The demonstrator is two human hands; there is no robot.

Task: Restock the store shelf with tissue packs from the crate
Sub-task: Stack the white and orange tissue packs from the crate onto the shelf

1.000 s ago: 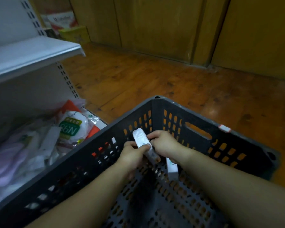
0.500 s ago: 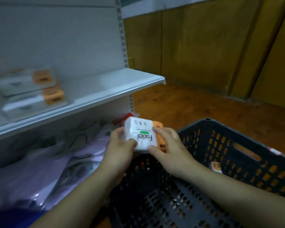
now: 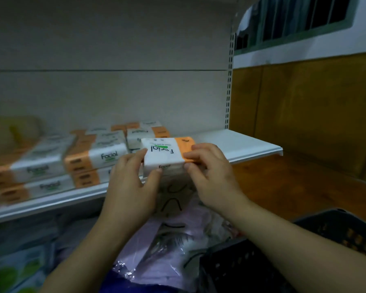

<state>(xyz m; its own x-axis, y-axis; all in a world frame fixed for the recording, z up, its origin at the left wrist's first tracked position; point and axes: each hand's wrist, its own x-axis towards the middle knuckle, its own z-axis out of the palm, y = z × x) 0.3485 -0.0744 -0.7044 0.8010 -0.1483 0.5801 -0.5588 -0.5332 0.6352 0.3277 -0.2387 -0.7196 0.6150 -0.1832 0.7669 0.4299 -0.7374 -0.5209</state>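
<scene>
While left hand (image 3: 133, 187) and right hand (image 3: 211, 176) pinch it, white tissue pack (image 3: 163, 156), orange end, inverted "Facial" lettering.

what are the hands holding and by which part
A tissue pack, in both hands: left hand grips its white end, right hand pinches its orange end.

shelf (image 3: 244, 144) bare at right, stacked packs (image 3: 93, 158) left

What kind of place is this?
Probably a small shop: a white retail shelf with a slotted upright carries stacked Facial tissue packs; the left hand and right hand hold another pack, a black crate nearby.
</scene>
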